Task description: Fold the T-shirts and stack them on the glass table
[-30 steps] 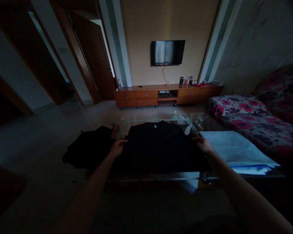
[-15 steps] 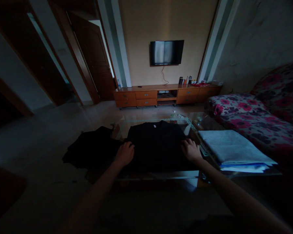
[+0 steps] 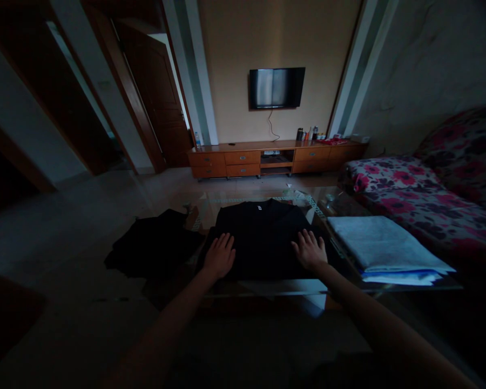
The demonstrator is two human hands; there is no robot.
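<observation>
A black T-shirt [image 3: 263,237] lies spread on the glass coffee table [image 3: 267,292], its collar with a small white label at the far side. My left hand [image 3: 221,255] rests flat on the shirt's left part, fingers stretched out and pointing away from me. On the right part my right hand [image 3: 310,249] lies palm down with its fingers spread. Neither hand grips the cloth. To the left of the shirt is a heap of black clothing [image 3: 154,243]; the dark hides its folds.
A folded pale-blue stack of sheets or bags [image 3: 389,246] lies at the table's right end. A flowered sofa [image 3: 413,186] stands to the right. Beyond the table are a low wooden cabinet [image 3: 243,158] and a wall television [image 3: 277,87].
Both hands have moved inward, from the shirt's side edges onto its surface. Their bent fingers have straightened and let go of the cloth. The shirt's near edge sits slightly farther away.
</observation>
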